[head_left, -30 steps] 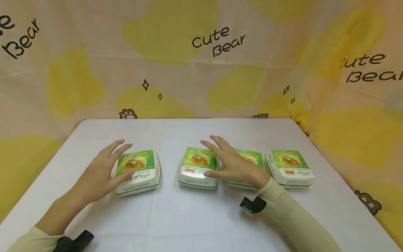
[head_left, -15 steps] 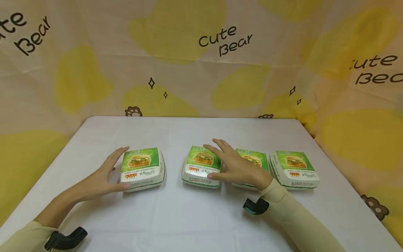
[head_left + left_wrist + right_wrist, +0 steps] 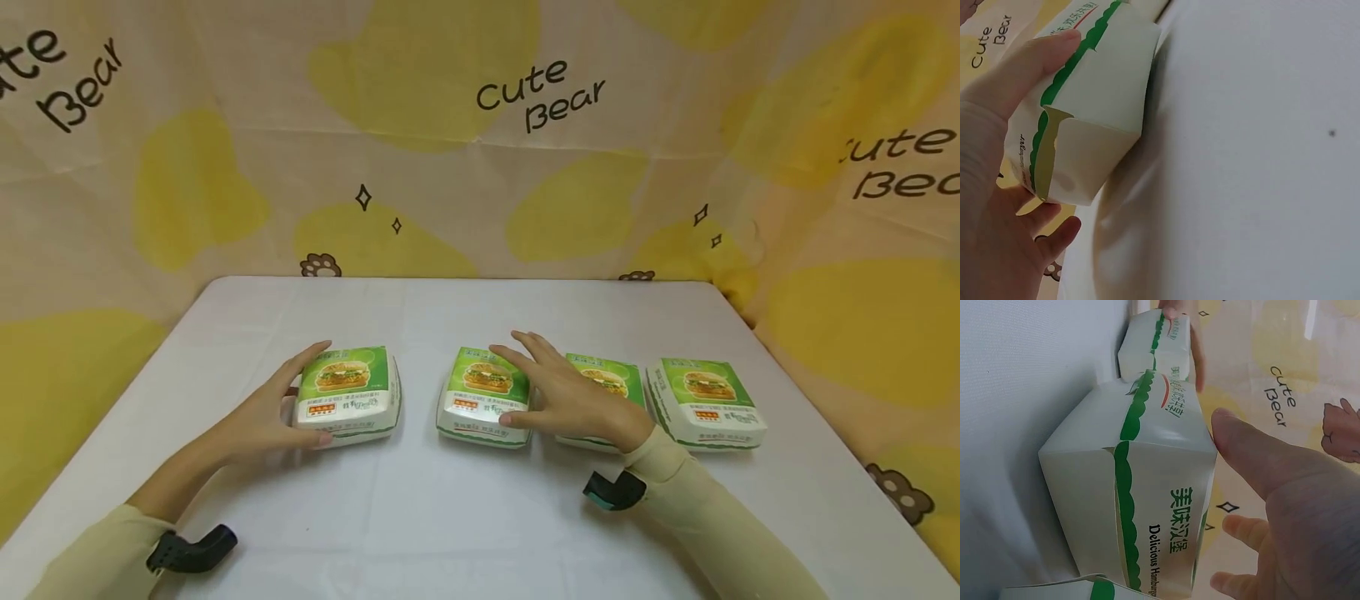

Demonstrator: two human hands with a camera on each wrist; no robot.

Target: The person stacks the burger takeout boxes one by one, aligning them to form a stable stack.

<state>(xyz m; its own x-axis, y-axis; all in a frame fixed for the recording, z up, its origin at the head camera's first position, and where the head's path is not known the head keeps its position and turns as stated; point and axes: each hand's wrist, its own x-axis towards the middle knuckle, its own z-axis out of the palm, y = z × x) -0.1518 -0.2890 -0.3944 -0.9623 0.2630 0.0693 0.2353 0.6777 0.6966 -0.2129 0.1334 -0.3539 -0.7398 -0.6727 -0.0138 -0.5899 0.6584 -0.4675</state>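
My left hand (image 3: pixel 262 421) holds the leftmost hamburger box (image 3: pixel 356 392), thumb at its front edge and fingers at its far left side. In the left wrist view, the thumb (image 3: pixel 1029 69) lies on the printed lid of this box (image 3: pixel 1104 94). My right hand (image 3: pixel 566 396) is over the right side of the second hamburger box (image 3: pixel 480 400), fingers spread. The right wrist view shows the right thumb (image 3: pixel 1247 444) close to the edge of that box (image 3: pixel 1166 475); contact cannot be made out. The right hand partly hides a third hamburger box (image 3: pixel 611 383).
Another hamburger box (image 3: pixel 708 404) stands at the far right, close to the third. All the boxes sit in a row on a white-covered table (image 3: pixel 420 517). A yellow patterned cloth (image 3: pixel 420 208) hangs behind and at the sides.
My left hand has come down from over the leftmost hamburger box and taken hold of it; that box has shifted slightly right. The right hand hardly moved. The head view has turned a little left.
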